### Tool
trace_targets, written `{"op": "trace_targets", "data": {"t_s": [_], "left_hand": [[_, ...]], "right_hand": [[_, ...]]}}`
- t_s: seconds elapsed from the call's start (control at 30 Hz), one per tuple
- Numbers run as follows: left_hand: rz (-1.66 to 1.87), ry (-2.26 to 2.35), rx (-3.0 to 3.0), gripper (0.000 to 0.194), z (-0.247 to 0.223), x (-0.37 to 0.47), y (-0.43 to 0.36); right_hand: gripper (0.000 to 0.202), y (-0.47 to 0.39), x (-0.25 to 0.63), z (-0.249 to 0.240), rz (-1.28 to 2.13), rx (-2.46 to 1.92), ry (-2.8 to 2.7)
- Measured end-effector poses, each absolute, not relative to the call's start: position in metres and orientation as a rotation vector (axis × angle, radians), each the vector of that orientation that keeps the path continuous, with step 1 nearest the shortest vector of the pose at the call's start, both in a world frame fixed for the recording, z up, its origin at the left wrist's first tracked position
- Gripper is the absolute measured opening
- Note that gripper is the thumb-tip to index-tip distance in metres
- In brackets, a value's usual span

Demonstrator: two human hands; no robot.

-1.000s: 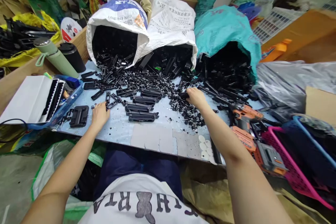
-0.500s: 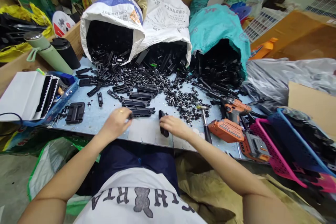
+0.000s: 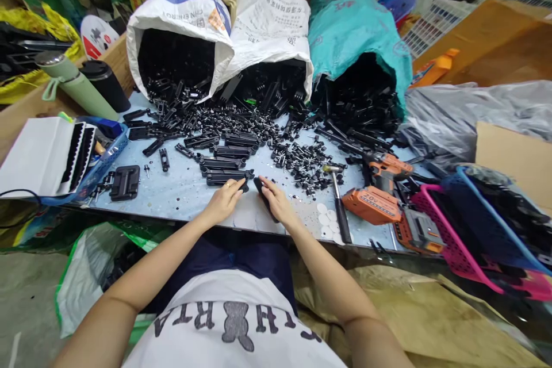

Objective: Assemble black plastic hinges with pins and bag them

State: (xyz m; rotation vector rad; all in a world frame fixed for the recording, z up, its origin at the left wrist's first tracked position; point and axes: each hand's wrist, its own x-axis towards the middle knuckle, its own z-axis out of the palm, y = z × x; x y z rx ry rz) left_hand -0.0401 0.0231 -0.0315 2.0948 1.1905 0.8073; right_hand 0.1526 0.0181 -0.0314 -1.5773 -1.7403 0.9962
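Note:
Near the table's front edge, my right hand [image 3: 276,200] is closed on a long black plastic part [image 3: 264,195], which slants across the light board [image 3: 254,215]. Just left of it, my left hand [image 3: 225,200] has its fingers pressed together around a small dark piece [image 3: 244,186], mostly hidden by the fingertips. Directly beyond my left hand lies a row of black folded parts [image 3: 224,164], stacked one behind another. A heap of small black pieces with metal pins [image 3: 304,164] spreads beyond my right hand.
Three sacks of black parts, one white and blue [image 3: 181,11], one white [image 3: 271,23] and one teal [image 3: 357,34], stand behind. A hammer [image 3: 340,213], an orange power drill [image 3: 375,201] and a pink basket [image 3: 457,253] are right; a blue basket [image 3: 107,161] is left.
My left hand has moved right, closer to the long part. My right hand has shifted slightly, and the part in it now slants more. The camera view has shifted a little.

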Motion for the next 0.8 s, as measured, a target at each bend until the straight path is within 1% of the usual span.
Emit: {"op": "trace_targets", "data": {"t_s": [0.07,0.13,0.17,0.33,0.47,0.57,0.7,0.8], "left_hand": [[0.977,1.156,1.871,0.041,-0.027,-0.031,0.017],[1.108,1.156,1.772,0.039,-0.022,-0.024,0.013],[1.155,1.16,1.768,0.038,-0.02,-0.021,0.012],[1.269,1.232,1.903,0.033,-0.014,-0.015,0.007],[1.484,1.298,1.883,0.036,-0.013,-0.005,-0.002],[1.581,1.337,1.827,0.035,-0.01,0.003,-0.006],[1.632,1.335,1.738,0.036,-0.005,0.004,-0.004],[1.594,1.241,1.749,0.036,-0.005,-0.002,0.002]], "right_hand": [[0.061,0.017,0.144,-0.031,1.304,-1.393,-1.398],[0.067,0.016,0.14,-0.028,1.41,-1.284,-1.263],[0.066,0.015,0.14,-0.026,1.403,-1.245,-1.285],[0.05,0.016,0.145,-0.022,1.159,-1.14,-1.597],[0.05,0.009,0.134,-0.023,1.03,-1.13,-1.554],[0.05,0.001,0.12,-0.022,0.871,-1.133,-1.603],[0.049,-0.007,0.109,-0.02,0.633,-1.167,-1.61],[0.05,-0.004,0.108,-0.023,0.631,-1.17,-1.632]]}}
